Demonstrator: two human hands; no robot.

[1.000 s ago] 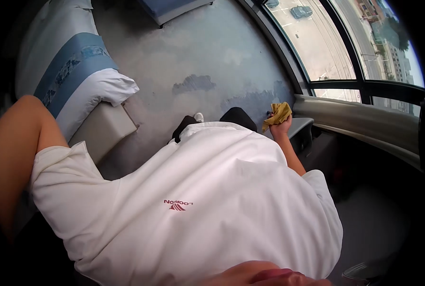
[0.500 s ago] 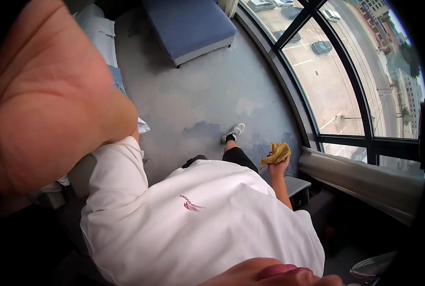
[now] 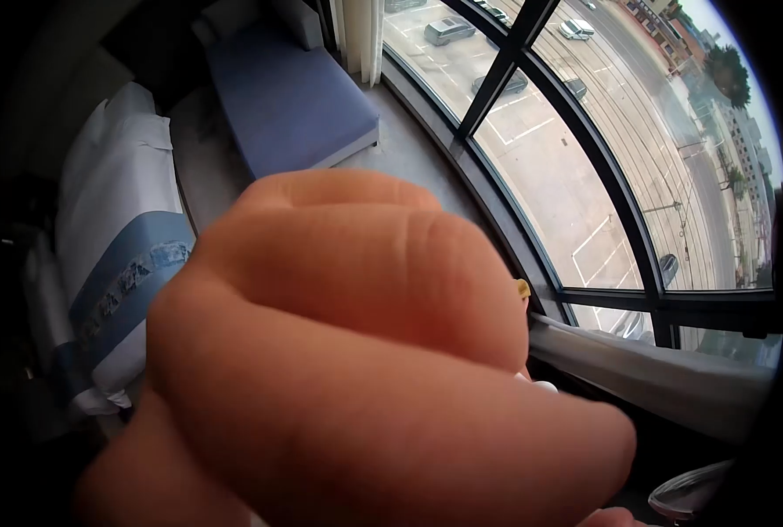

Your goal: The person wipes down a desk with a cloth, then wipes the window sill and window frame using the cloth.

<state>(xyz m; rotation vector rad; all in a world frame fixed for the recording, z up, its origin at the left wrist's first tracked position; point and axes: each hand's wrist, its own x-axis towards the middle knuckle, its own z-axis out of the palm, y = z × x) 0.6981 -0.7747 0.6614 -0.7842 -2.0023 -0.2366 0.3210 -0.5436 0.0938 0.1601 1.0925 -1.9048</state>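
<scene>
My left hand [image 3: 347, 351] fills the middle of the head view, very near the camera and slightly blurred. Its fingers are curled in and the thumb lies across the lower front; nothing shows in them. Behind it, most of my right hand is hidden. Only a corner of a yellow cloth [image 3: 522, 288] sticks out past the left hand's knuckles, beside the window. Half a second ago the right hand's grip on this cloth was plain to see. My shirt and legs are almost wholly covered.
A bed [image 3: 101, 211] with white linen and a blue runner stands at left. Farther back is a blue chaise [image 3: 295, 105]. Large dark-framed windows [image 3: 576, 176] run along the right, overlooking parked cars. A pale padded ledge [image 3: 637, 369] lies below them.
My left hand has swung from the upper left to the centre, its fingers now curled. The view has tilted up, showing more of the bed and chaise. The right hand became hidden.
</scene>
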